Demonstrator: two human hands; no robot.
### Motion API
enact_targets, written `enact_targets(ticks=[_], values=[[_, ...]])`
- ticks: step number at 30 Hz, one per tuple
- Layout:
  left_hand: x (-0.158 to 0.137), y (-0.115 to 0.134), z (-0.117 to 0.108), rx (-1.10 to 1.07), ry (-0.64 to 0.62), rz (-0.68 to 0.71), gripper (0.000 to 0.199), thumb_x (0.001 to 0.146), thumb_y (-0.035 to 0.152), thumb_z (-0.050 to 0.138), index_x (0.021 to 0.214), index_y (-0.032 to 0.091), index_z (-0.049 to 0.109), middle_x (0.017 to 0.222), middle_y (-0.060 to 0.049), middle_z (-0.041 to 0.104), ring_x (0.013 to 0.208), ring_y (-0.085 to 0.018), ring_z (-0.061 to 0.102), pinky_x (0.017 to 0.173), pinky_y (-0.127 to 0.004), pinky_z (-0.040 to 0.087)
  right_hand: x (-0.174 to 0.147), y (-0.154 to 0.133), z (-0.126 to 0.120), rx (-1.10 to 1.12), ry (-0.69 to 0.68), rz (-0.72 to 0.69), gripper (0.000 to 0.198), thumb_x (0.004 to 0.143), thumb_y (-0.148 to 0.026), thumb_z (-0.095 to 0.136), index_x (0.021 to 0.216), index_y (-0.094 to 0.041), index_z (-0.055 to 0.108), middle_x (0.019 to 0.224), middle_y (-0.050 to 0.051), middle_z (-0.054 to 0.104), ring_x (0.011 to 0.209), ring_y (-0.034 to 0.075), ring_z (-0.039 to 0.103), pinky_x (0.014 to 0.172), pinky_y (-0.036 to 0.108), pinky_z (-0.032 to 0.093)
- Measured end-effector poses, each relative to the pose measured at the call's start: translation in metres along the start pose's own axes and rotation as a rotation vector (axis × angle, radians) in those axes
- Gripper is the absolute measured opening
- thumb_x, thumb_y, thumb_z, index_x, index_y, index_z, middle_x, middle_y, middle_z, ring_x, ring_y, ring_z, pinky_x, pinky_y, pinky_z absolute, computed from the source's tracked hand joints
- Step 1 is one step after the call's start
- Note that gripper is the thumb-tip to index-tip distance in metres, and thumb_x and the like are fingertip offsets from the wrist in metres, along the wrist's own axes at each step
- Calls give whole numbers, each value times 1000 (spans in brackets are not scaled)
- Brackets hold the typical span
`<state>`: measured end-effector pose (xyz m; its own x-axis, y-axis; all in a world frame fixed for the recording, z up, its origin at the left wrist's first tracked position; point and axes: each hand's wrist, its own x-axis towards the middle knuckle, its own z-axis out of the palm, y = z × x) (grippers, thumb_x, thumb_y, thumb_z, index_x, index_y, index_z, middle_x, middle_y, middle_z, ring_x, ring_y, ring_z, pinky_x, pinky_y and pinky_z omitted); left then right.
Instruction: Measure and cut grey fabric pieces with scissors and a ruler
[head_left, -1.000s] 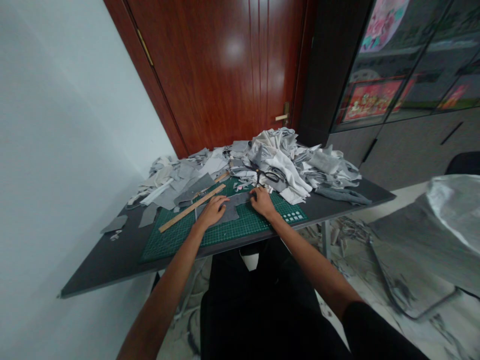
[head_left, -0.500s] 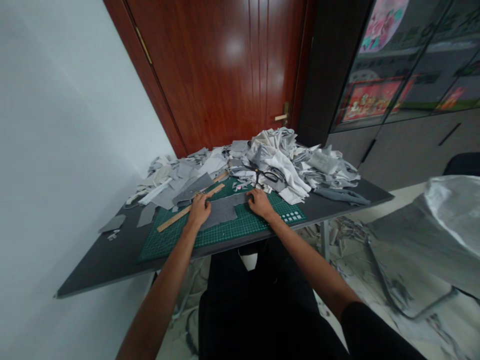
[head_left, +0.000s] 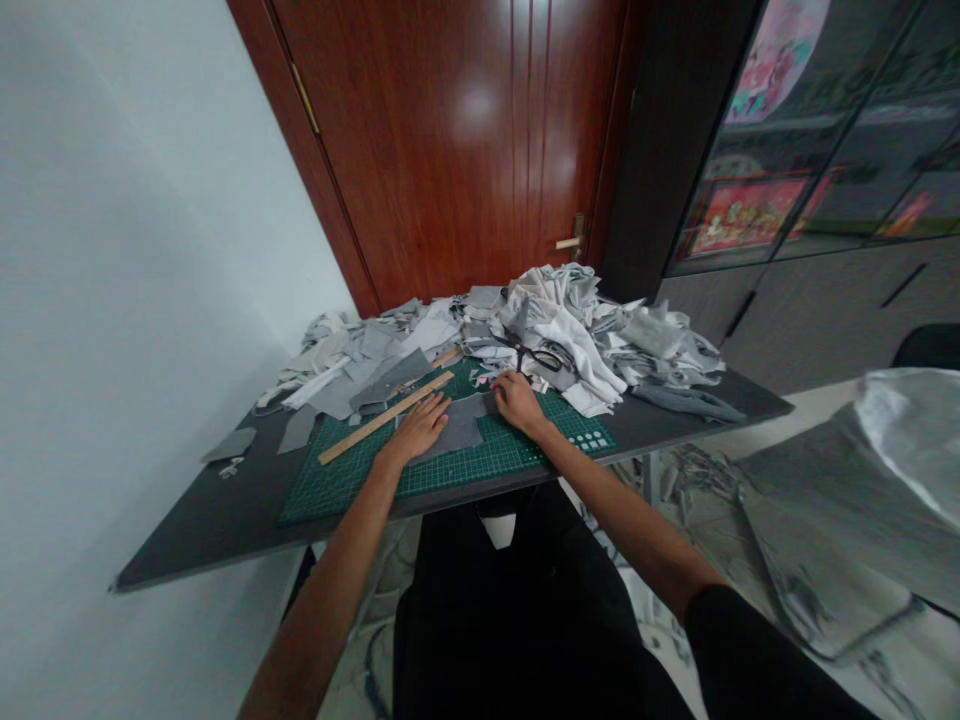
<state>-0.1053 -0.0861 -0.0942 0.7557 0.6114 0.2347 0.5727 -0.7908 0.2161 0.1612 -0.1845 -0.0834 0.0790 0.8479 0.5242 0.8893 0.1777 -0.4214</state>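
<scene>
A grey piece of fabric (head_left: 463, 432) lies on the green cutting mat (head_left: 341, 490). My left hand (head_left: 420, 430) rests flat on the left part of this fabric, fingers stretched out and pointing towards the wooden ruler (head_left: 360, 435). At the fabric's right end my right hand (head_left: 517, 403) has its fingers curled together on the narrow strip; the fingertips are partly hidden. Just beyond the right hand, black-handled scissors (head_left: 541, 357) lie on the scraps.
A large heap of grey and white fabric scraps (head_left: 562, 310) covers the back of the dark table (head_left: 187, 530). A small grey scrap (head_left: 229, 445) lies at the left. Behind stands a wooden door (head_left: 450, 150); a translucent plastic sheet (head_left: 862, 470) is at the right.
My left hand has slid right, off the ruler's edge and onto the fabric, its fingers now flatter. My right hand stays at the fabric's right end. The camera view has shifted slightly.
</scene>
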Motion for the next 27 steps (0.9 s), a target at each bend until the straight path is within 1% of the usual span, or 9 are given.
enact_targets(ticks=[4, 8, 11, 14, 17, 19, 21, 23, 27], values=[[-4, 12, -7, -8, 11, 79, 51, 107, 35, 34, 153, 21, 52, 165, -9, 45, 156, -24, 37, 130, -50, 25, 29, -5, 9, -36, -115, 3, 28, 101, -12, 48, 115, -15, 72, 119, 13, 70, 116, 22, 62, 108, 33, 43], [-5, 25, -11, -19, -22, 183, 57, 97, 10, 37, 148, 24, 59, 159, -2, 53, 151, -15, 44, 129, -39, 32, 49, -12, 27, -102, -155, 133, 31, 104, -16, 44, 117, -7, 71, 123, 22, 67, 114, 27, 64, 102, 37, 47], [-5, 32, -13, 2, -32, 161, 61, 90, 4, 40, 141, 27, 65, 156, 2, 57, 146, -13, 50, 126, -34, 36, 54, -17, 36, -135, -150, 233, 35, 104, -19, 42, 124, -6, 68, 130, 26, 62, 117, 31, 62, 100, 41, 48], [-7, 32, -20, 57, 34, 27, 54, 91, 7, 44, 134, 29, 69, 149, 3, 63, 142, -16, 52, 125, -35, 37, 54, -19, 40, -140, -139, 283, 35, 104, -22, 43, 126, -7, 66, 133, 26, 60, 121, 32, 60, 101, 43, 47], [-14, 23, -31, 154, 184, -265, 49, 94, 11, 42, 137, 16, 64, 143, -14, 63, 139, -29, 52, 121, -50, 40, 52, -16, 40, -120, -122, 294, 32, 103, -24, 47, 124, -9, 66, 132, 24, 60, 120, 31, 60, 102, 41, 46], [-20, 15, -37, 216, 251, -470, 47, 96, 15, 41, 138, 7, 60, 136, -25, 63, 134, -39, 53, 111, -60, 43, 51, -12, 40, -94, -101, 292, 29, 103, -24, 50, 123, -10, 66, 130, 23, 61, 118, 29, 60, 102, 40, 46], [-26, 10, -40, 259, 261, -599, 42, 98, 24, 45, 132, 7, 63, 131, -27, 63, 130, -44, 53, 105, -61, 46, 50, -8, 41, -58, -76, 279, 27, 101, -23, 53, 120, -10, 67, 127, 21, 63, 115, 28, 61, 102, 39, 46], [-29, 9, -43, 283, 236, -646, 40, 99, 31, 47, 126, 10, 67, 129, -25, 64, 127, -43, 55, 103, -58, 47, 48, -5, 41, -12, -55, 251, 21, 100, -22, 56, 113, -12, 70, 120, 19, 66, 110, 27, 62, 100, 37, 46], [-28, 11, -53, 282, 140, -590, 36, 100, 33, 45, 116, 16, 72, 123, -19, 69, 120, -34, 63, 101, -45, 51, 46, -3, 36, 103, 11, 156, 13, 98, -22, 60, 100, -17, 71, 104, 14, 70, 100, 25, 63, 93, 34, 47]])
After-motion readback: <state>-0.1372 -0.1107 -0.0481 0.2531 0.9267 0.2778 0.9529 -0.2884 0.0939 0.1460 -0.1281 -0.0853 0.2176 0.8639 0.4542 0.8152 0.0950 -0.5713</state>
